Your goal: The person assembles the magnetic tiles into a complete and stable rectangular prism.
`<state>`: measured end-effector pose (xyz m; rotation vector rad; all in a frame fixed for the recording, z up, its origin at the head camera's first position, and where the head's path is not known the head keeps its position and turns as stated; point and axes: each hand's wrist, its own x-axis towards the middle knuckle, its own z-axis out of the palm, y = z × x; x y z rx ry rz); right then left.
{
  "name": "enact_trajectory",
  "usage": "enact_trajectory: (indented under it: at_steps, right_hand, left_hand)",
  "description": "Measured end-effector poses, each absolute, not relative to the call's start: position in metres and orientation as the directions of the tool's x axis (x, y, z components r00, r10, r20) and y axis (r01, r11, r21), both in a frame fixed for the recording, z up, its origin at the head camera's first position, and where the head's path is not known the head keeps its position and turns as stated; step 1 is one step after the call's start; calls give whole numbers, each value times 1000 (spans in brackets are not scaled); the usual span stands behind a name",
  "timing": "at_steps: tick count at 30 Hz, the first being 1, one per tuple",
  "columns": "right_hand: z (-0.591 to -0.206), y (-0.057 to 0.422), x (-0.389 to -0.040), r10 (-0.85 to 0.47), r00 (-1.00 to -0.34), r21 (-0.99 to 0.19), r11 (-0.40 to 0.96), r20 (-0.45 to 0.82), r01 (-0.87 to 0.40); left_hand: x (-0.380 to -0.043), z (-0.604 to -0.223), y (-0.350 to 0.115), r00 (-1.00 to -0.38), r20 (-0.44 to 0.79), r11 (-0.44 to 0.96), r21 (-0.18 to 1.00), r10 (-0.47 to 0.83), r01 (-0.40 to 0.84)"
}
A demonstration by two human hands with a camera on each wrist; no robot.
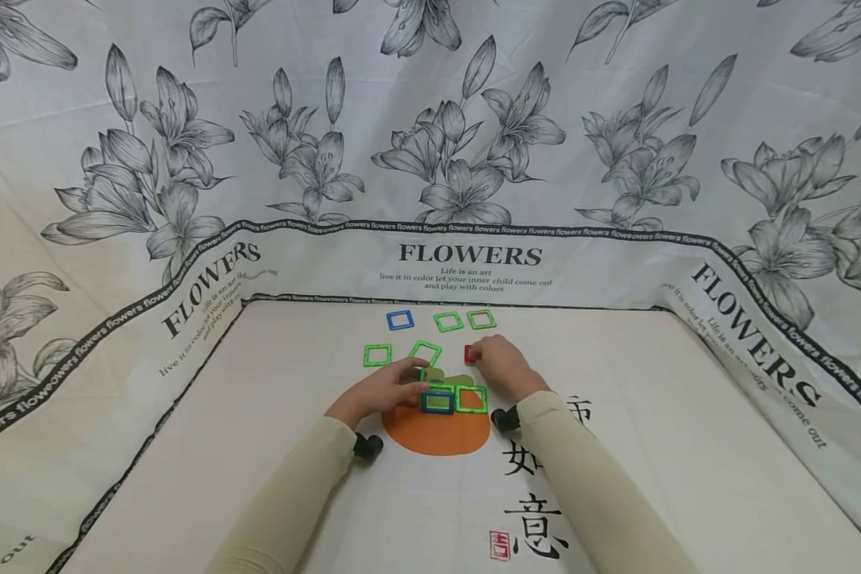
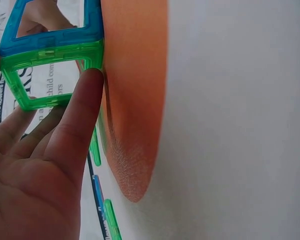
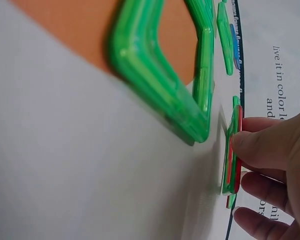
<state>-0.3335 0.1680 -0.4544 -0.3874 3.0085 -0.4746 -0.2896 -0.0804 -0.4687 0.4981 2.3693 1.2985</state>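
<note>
My left hand (image 1: 385, 388) holds the left side of a small build of magnetic tiles, its fingers reaching round a green square tile (image 2: 42, 103). A blue square tile (image 2: 55, 41) joins that green one at a corner edge. Another green square tile (image 1: 471, 399) stands at the build's right, its frame large in the right wrist view. Beyond it, my right hand (image 1: 504, 363) pinches a red square tile (image 1: 469, 354) between thumb and fingers. In the right wrist view, green edging lies close against the red tile (image 3: 239, 150); whether they are joined I cannot tell.
Behind the hands lie a blue tile (image 1: 400, 320), two green tiles at the back right, a green tile (image 1: 377, 355) at left and a tilted green tile (image 1: 426, 352). The cloth (image 1: 273, 446) bears an orange print (image 1: 436, 434) and black characters. A flowered curtain (image 1: 466, 159) rises behind.
</note>
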Motion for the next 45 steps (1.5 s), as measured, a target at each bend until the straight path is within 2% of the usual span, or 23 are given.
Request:
enact_trajectory:
  at_steps: [8, 15, 24, 34, 45]
  right_hand:
    - [-452, 167, -328, -277, -961, -292, 918, 8, -267]
    - [-447, 169, -325, -346, -933, -218, 908, 96, -359]
    - [-441, 176, -320, -344, -929, -204, 908, 137, -366]
    - [-440, 184, -317, -344, -923, -233, 896, 175, -378]
    - [-432, 188, -309, -348, -926, -251, 892, 147, -375]
  left_hand:
    - [-292, -472, -81, -863, -167, 515, 849, 476, 120]
    - [-291, -470, -80, -865, -156, 524, 841, 476, 136]
    - [-290, -470, -80, -867, -157, 525, 840, 473, 135]
    - [-290, -469, -79, -872, -163, 532, 837, 462, 126]
    - [-288, -469, -79, -870, -162, 521, 845, 465, 121]
